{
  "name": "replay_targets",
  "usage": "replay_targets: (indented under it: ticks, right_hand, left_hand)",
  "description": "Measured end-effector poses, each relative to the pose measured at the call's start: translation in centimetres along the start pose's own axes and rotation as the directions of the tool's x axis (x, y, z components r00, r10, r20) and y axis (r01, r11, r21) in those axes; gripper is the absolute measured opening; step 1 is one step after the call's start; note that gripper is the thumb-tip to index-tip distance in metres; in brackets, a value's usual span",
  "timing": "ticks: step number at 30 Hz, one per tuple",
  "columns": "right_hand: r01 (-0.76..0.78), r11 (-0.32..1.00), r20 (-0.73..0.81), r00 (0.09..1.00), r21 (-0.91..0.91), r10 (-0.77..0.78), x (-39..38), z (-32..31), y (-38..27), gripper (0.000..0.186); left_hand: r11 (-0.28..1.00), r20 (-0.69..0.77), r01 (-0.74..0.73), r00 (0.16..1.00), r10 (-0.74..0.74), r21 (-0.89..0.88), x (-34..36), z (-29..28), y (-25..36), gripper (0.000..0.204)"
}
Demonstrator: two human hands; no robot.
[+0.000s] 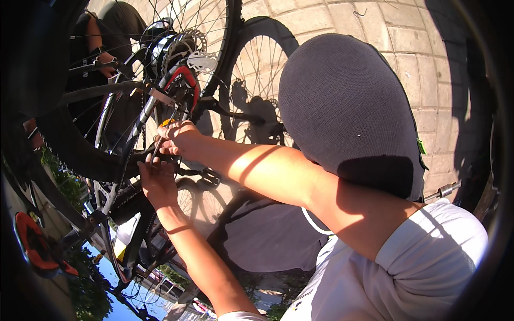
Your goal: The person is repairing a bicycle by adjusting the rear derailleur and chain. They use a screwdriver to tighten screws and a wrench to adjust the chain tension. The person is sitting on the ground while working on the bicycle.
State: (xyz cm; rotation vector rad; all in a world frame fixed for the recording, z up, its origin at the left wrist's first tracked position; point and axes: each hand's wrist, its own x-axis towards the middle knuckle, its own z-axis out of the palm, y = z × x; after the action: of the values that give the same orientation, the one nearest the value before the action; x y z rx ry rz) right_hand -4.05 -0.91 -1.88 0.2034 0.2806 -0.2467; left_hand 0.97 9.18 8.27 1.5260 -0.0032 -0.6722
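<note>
Both my hands are together beside the wheel of a bicycle. My right hand (181,138), reaching in from the right, has its fingers closed round a thin rod (158,145); what kind of rod it is I cannot make out. A small orange piece (167,123) shows at its fingertips. Just below, my left hand (159,181) has bent fingers at the rod's lower end, palm partly turned up. Above them are a red curved guard (187,77), a silver frame tube (145,115) and the wheel hub with a disc rotor (187,45). A black pedal (210,177) lies close to my wrists.
Another person's hand (107,63) is at the far side of the bicycle, behind the spokes. The black tyre (231,37) stands over sunlit paving (407,32). My dark-clothed knee (345,96) is at the right. An orange and black part (40,246) sits at the lower left.
</note>
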Motion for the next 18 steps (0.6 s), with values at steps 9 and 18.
replay_targets:
  ticks: [9,18]
  right_hand:
    - [0.042,0.992,-0.143,0.989,0.121,-0.025,0.7,1.4,0.9,0.019]
    - [-0.02,0.997,-0.052,0.998,0.076,0.024,-0.6,1.2,0.5,0.019]
  left_hand:
    - [0.321,0.17,-0.392,0.821,0.545,0.862,-1.7,0.1,0.2,0.027]
    - [0.989,-0.044,0.027,0.999,-0.02,0.144,-0.7,0.1,1.3,0.02]
